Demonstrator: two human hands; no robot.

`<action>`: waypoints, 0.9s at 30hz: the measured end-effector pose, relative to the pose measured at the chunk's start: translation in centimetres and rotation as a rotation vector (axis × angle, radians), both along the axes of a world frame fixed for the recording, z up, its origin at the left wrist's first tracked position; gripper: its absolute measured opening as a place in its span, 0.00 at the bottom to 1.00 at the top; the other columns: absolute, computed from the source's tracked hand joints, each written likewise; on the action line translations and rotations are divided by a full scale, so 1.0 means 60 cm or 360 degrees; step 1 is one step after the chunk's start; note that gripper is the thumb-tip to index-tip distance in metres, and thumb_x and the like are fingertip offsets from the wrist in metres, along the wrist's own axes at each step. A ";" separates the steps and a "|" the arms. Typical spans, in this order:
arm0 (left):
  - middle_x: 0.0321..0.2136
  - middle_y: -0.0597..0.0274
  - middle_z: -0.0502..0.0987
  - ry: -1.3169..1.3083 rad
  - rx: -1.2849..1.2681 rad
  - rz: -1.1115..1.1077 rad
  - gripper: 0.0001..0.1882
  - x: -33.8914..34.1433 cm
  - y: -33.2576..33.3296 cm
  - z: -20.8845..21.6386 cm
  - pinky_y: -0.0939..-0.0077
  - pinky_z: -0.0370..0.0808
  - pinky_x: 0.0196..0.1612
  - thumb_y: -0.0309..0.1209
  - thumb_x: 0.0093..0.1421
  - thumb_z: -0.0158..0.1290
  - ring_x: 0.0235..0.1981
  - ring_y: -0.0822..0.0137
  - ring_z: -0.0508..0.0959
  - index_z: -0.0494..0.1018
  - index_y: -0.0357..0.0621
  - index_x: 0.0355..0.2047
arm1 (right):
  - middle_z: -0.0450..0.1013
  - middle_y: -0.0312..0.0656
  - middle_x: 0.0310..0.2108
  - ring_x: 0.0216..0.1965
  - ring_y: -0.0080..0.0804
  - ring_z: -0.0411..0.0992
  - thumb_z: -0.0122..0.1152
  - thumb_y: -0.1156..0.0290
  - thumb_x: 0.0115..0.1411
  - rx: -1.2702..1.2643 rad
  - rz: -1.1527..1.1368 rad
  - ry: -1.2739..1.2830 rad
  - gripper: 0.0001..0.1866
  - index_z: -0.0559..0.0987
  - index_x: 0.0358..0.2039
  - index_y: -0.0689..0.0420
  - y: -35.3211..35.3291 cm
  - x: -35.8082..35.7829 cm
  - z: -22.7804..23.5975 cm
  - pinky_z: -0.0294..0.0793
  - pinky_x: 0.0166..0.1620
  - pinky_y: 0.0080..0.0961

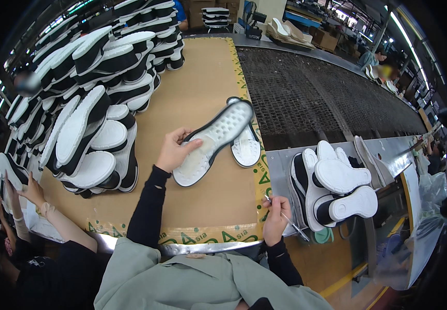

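My left hand [174, 151] grips a shoe sole [222, 126] near its middle, thumb on top. The sole is tilted, with its white, dimpled inner face up and a dark rim around it. Partly under its far end lies a second sole [246, 151], also white inside with a dark edge. Down at the table's right front corner, my right hand [275, 221] is closed around a thin, pen-like silver tool [296, 227]. Its lower end points down to the right, away from the soles.
Tall stacks of black-and-white soles [86, 124] fill the cardboard-covered table's [197, 77] left side. A dark mesh conveyor [316, 93] runs beyond its right edge. More soles [337, 181] are piled on a metal ledge at right. At far left a co-worker's hands [27, 188] hold a sole.
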State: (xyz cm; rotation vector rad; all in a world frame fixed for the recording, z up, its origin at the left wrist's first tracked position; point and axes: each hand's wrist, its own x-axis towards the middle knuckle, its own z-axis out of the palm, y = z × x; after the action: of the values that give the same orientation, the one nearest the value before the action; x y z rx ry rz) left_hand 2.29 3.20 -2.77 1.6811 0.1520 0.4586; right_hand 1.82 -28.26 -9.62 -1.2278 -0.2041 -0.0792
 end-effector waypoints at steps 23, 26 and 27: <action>0.26 0.62 0.80 0.0408 0.1315 -0.0515 0.23 -0.047 -0.034 0.043 0.62 0.60 0.45 0.44 0.33 0.71 0.37 0.58 0.79 0.82 0.53 0.31 | 0.78 0.44 0.33 0.34 0.24 0.78 0.61 0.82 0.56 -0.0857 0.0740 -0.0549 0.09 0.78 0.38 0.68 0.140 0.028 0.137 0.77 0.39 0.19; 0.25 0.62 0.80 0.0409 0.1306 -0.0502 0.22 -0.050 -0.033 0.046 0.62 0.61 0.44 0.44 0.32 0.71 0.36 0.58 0.79 0.82 0.52 0.30 | 0.78 0.43 0.32 0.34 0.25 0.78 0.61 0.82 0.55 -0.0852 0.0774 -0.0548 0.08 0.79 0.37 0.68 0.155 0.028 0.141 0.77 0.39 0.19; 0.25 0.62 0.80 0.0405 0.1305 -0.0499 0.22 -0.050 -0.034 0.045 0.62 0.61 0.44 0.44 0.32 0.71 0.36 0.58 0.79 0.82 0.52 0.30 | 0.78 0.43 0.32 0.33 0.25 0.78 0.61 0.82 0.55 -0.0841 0.0782 -0.0528 0.08 0.79 0.36 0.68 0.158 0.027 0.142 0.77 0.39 0.19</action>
State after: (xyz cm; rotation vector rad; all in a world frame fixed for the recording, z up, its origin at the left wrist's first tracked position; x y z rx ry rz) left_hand -0.72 1.17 -0.06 2.5154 -0.1397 0.0510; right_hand 3.46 -18.80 -1.09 -1.6502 -0.8514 0.2134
